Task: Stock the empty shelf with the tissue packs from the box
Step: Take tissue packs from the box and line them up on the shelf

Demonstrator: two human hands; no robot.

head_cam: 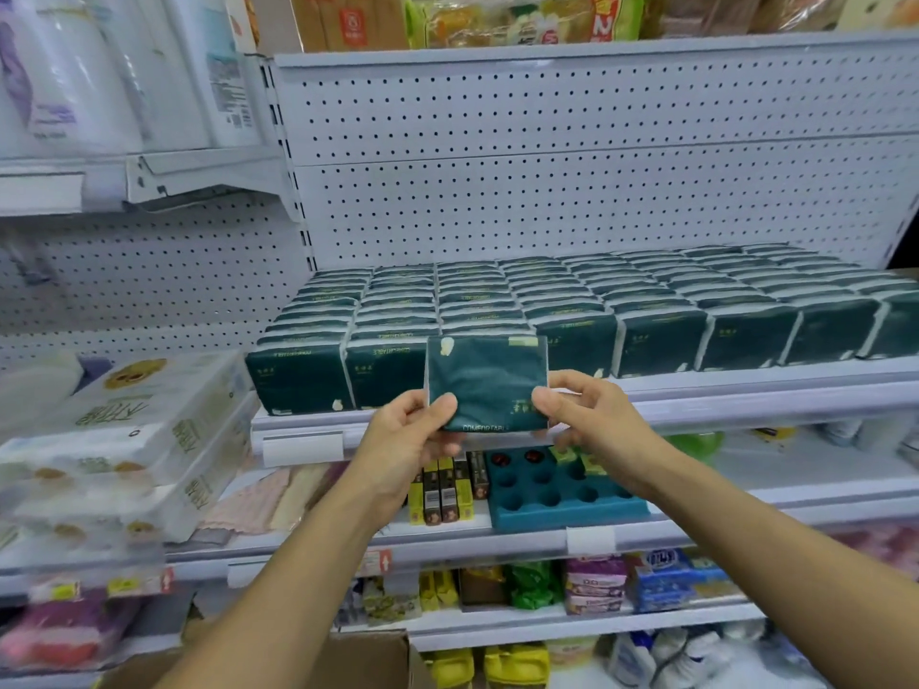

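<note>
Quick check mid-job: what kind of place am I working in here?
Most likely a retail shop aisle: white pegboard-backed shelving, price-label holders on the shelf edges, and rows of dark green tissue packs beside other packaged goods.

held tissue pack [485, 385]: dark green, pale lettering
stocked tissue packs [572, 310]: dark green, white edges
back panel [547, 191]: white, dotted with holes
holed tray [557, 494]: teal
cardboard box [368, 658]: brown
</note>
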